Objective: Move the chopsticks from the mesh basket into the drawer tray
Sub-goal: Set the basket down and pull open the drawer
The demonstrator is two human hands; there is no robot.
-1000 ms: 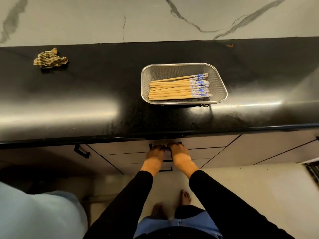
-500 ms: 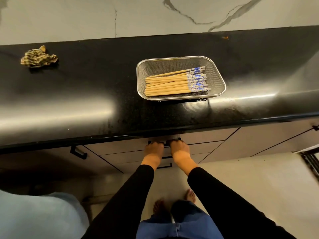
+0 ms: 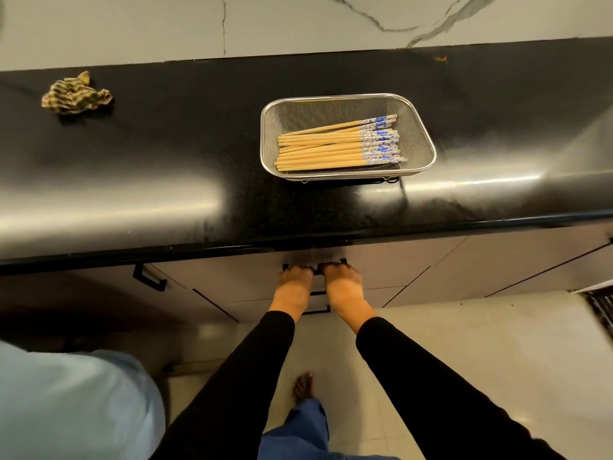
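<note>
A steel mesh basket (image 3: 421,127) stands on the black counter, right of centre. Several wooden chopsticks (image 3: 325,149) with blue-and-white ends lie in it, tips to the left. Below the counter edge, my left hand (image 3: 293,287) and my right hand (image 3: 343,285) sit side by side, fingers curled over the black handle (image 3: 343,261) of the top drawer (image 3: 232,277). The drawer front stands a little out from under the counter. Its inside and any tray are hidden.
A crumpled striped cloth (image 3: 74,94) lies at the counter's back left. A marble wall rises behind the black counter (image 3: 166,161). Another black handle (image 3: 149,278) sits on the cabinet to the left. A pale blue garment (image 3: 66,403) fills the lower left, and one bare foot (image 3: 303,386) stands on the tile floor.
Both hands have stayed on the drawer handle. The view has shifted slightly, and the drawer front seems to have come out a little from under the counter.
</note>
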